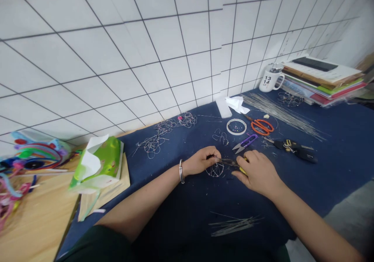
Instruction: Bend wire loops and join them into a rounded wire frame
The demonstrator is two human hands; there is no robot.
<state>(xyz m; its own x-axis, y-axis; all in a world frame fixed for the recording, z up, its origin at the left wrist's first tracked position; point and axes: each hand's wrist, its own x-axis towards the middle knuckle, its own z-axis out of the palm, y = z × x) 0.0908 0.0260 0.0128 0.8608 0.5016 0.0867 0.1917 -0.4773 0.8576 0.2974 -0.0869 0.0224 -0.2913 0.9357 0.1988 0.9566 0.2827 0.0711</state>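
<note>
Centrally, left hand (201, 161) on wire piece (214, 170), right hand (258, 172) gripping pliers (232, 163).

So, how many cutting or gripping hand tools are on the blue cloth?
4: orange scissors near the tape roll, purple thread snips below them, black pliers to the right, and yellow-handled pliers in the right hand. Others may be hidden.

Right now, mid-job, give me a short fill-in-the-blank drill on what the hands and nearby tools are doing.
1. The left hand pinches a small round form made of ____.
2. The right hand grips pliers with ____ handles.
3. The scissors beyond the hands have ____ handles.
4. Everything lies on a dark ____ cloth.

Missing words: wire; yellow; orange; blue
</note>
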